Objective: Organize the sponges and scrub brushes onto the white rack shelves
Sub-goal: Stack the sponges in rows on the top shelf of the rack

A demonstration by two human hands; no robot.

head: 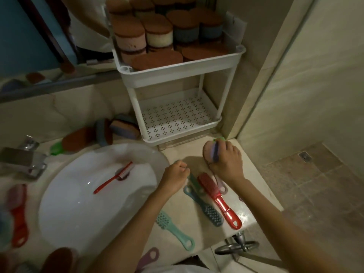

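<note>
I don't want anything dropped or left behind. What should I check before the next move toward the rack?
1. Right hand grip on the pink and purple bundle: ok, fingers curled round it.
2. Room on the lower shelf: ok, its perforated floor shows open.
3. Room on the upper shelf: not ok, packed with sponges.
4. Left hand free to pick: cannot tell, fingers curled near a teal brush.
5. Sink cleared: not ok, a red brush lies in it.
</note>
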